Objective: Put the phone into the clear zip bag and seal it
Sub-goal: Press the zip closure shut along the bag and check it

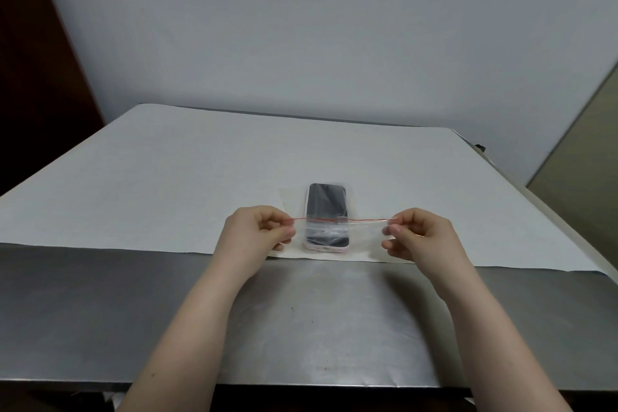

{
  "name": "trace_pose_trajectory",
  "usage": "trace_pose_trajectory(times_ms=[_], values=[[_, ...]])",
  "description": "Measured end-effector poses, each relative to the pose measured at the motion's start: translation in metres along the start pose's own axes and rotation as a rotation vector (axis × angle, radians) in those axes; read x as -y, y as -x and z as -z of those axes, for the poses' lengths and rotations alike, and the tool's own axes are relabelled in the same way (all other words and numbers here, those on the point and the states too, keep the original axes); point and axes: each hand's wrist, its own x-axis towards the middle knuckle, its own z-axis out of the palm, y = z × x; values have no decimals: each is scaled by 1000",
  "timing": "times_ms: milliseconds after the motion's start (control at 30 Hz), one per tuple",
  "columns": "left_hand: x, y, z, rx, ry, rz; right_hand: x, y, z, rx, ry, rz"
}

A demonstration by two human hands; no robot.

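Metal desk (301,311), white paper sheet (200,177) on far part. Left hand (255,232) and right hand (419,236) each pinch an end of the clear zip bag (364,234), grip closed narrow on the red zip line (364,220), stretched taut between them. Phone (327,207) inside bag, between hands, dark screen up, pinkish case edge near.

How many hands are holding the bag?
2. The left hand pinches the clear zip bag at its left end, the right hand at its right end.
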Motion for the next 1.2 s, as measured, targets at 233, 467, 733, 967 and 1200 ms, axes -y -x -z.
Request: trace_pose_trajectory(times_ms=[233, 467, 733, 967, 1200], values=[[0, 1, 3, -9, -117, -37, -3, -1, 3, 1, 85, 37], [-1, 2, 0, 3, -116, -66, 1, 0, 6, 76, 91, 56], [-1, 4, -6, 53, -137, -125, 1, 1, -1, 42, 285, 124], [0, 2, -9, 38, -184, -148, 1, 1, -2, 1, 298, 151], [-1, 4, -7, 43, -268, -219, 3, 4, -2, 49, 352, 204]])
